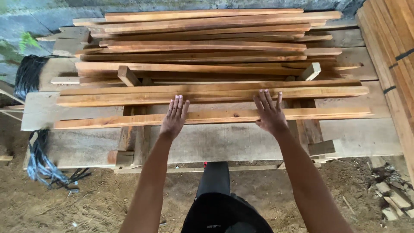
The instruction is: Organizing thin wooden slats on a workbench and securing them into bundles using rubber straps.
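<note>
Hands flat: your left hand point(174, 115) and right hand point(270, 113) press the near slat point(215, 116), fingers spread, no grip closed, steadying it on the counter point(241, 142).

Lying flat over sandy ground point(86, 203): wide grey boards point(241, 144). Resting on top: short cross blocks point(128, 76), long thin orange wood strips point(207, 115) piling up.

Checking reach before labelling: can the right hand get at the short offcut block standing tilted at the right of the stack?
Probably yes. The right hand lies flat on the front slat; the offcut block sits further back on top, with only low slats between.
</note>
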